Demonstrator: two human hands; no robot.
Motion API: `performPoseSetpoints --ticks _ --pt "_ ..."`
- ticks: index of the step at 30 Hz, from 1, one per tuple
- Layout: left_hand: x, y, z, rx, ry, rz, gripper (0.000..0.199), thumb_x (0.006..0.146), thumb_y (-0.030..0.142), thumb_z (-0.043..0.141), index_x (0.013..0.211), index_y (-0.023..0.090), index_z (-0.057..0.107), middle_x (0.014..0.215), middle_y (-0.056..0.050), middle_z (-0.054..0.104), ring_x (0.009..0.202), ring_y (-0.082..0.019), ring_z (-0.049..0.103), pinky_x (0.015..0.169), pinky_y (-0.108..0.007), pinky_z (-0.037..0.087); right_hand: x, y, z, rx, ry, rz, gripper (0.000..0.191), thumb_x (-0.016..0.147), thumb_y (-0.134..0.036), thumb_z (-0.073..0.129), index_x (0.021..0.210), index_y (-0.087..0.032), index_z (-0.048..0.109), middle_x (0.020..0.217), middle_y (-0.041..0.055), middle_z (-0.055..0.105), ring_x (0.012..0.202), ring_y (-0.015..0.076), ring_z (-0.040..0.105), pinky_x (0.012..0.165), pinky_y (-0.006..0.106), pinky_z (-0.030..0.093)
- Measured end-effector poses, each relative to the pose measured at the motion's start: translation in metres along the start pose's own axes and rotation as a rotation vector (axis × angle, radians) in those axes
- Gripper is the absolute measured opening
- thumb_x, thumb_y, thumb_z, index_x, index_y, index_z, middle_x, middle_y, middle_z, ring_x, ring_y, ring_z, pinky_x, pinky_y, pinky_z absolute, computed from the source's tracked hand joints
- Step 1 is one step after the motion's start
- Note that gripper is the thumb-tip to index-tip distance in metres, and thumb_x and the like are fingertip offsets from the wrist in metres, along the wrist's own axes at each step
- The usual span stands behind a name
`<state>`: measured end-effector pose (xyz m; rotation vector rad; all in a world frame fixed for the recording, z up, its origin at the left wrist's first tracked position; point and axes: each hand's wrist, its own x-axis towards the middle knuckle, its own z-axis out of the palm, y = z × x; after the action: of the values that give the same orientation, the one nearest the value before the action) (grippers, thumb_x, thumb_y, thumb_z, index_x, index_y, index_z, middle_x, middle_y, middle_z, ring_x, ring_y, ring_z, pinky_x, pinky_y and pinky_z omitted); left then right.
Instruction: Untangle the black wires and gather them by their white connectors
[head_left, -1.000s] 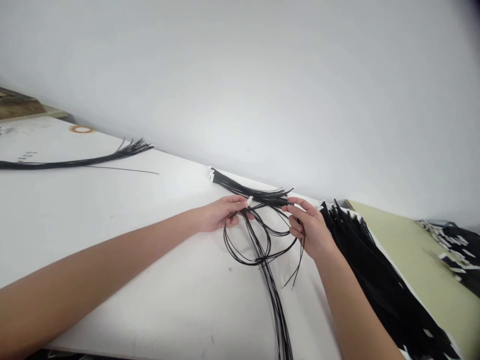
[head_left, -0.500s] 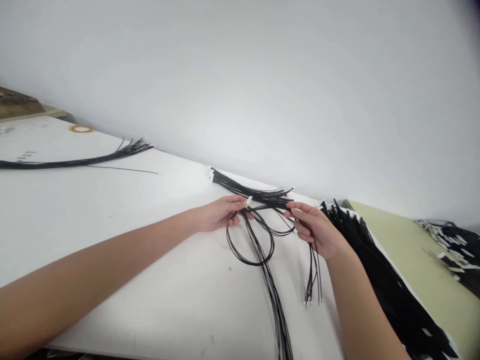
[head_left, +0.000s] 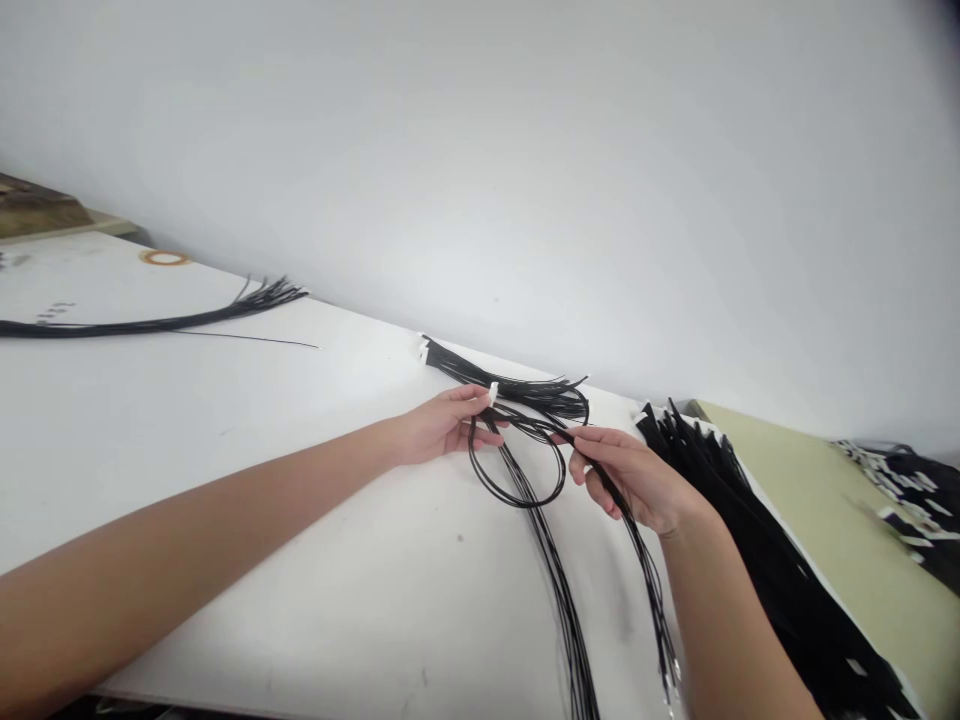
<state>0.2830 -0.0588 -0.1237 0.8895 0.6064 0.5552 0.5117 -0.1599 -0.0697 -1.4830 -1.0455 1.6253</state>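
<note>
Between thumb and fingers, my left hand (head_left: pixel 454 425) pinches a white connector (head_left: pixel 493 393) from which thin black wires run. Some of these wires curl into a loop (head_left: pixel 517 503) below that hand. A longer wire bundle (head_left: pixel 559 580) hangs down toward the front of the table. My right hand (head_left: pixel 622 470) is closed on another strand of black wires (head_left: pixel 643 550); their bare-looking tips (head_left: pixel 671 680) dangle beneath it. Just behind both hands lies a bunch of black wires with white ends (head_left: pixel 465 366).
The white table (head_left: pixel 322 560) meets a pale wall. At left lie a long black wire bundle (head_left: pixel 150 326) and a tape roll (head_left: pixel 165 258). Beside my right arm is a thick pile of black wires (head_left: pixel 757 540); more wires (head_left: pixel 915 490) rest on a greenish board (head_left: pixel 787 460).
My right hand has moved down and slightly right, drawing its wires lower, so their tips hang nearer the front. The loop has shifted right. My left hand stays nearly in place.
</note>
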Motion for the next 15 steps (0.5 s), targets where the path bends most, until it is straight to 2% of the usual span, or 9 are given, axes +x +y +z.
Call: performPoseSetpoints --ticks 5,8,11,13,15 --pt "0.003 -0.002 -0.003 -0.093 -0.014 0.031 0.024 0.078 0.032 0.067 0.089 0.019 0.05 0.099 -0.005 0.062 0.083 -0.02 0.069 0.049 -0.016 0.048 0.001 0.002 0.007 -0.064 -0.068 0.071 0.031 0.082 -0.04 0.053 0.105 -0.019 0.053 0.051 -0.0042 0.053 0.033 0.0095 0.046 0.028 0.018 0.032" --pt "0.003 -0.001 -0.003 -0.133 -0.03 0.054 0.021 0.08 0.029 0.065 0.091 0.018 0.052 0.101 -0.005 0.062 0.084 -0.019 0.069 0.058 -0.019 0.053 0.002 0.004 0.011 -0.138 -0.069 0.117 0.026 0.081 -0.039 0.052 0.1 -0.021 0.049 0.05 -0.0056 0.052 0.033 0.0106 0.047 0.027 0.018 0.031" --pt "0.002 0.0 -0.001 -0.13 -0.026 0.069 0.018 0.082 0.029 0.062 0.092 0.017 0.053 0.101 -0.006 0.063 0.082 -0.018 0.069 0.07 -0.025 0.056 0.001 0.006 0.013 -0.172 -0.14 0.158 0.02 0.081 -0.037 0.048 0.094 -0.022 0.048 0.045 -0.0063 0.051 0.031 0.0116 0.047 0.028 0.018 0.033" --pt "0.001 0.001 0.0 -0.122 -0.006 0.07 0.017 0.083 0.028 0.061 0.092 0.017 0.052 0.098 -0.007 0.064 0.079 -0.017 0.069 0.071 -0.026 0.056 -0.001 0.008 0.016 -0.197 -0.187 0.184 0.019 0.08 -0.035 0.047 0.093 -0.021 0.048 0.044 -0.0049 0.053 0.032 0.0132 0.049 0.029 0.019 0.035" --pt "0.001 0.001 0.002 -0.126 0.013 0.072 0.016 0.083 0.027 0.061 0.091 0.017 0.051 0.096 -0.007 0.064 0.077 -0.017 0.069 0.066 -0.024 0.056 -0.001 0.011 0.021 -0.222 -0.24 0.199 0.018 0.08 -0.034 0.047 0.092 -0.021 0.047 0.046 -0.0022 0.057 0.036 0.0153 0.054 0.033 0.021 0.039"
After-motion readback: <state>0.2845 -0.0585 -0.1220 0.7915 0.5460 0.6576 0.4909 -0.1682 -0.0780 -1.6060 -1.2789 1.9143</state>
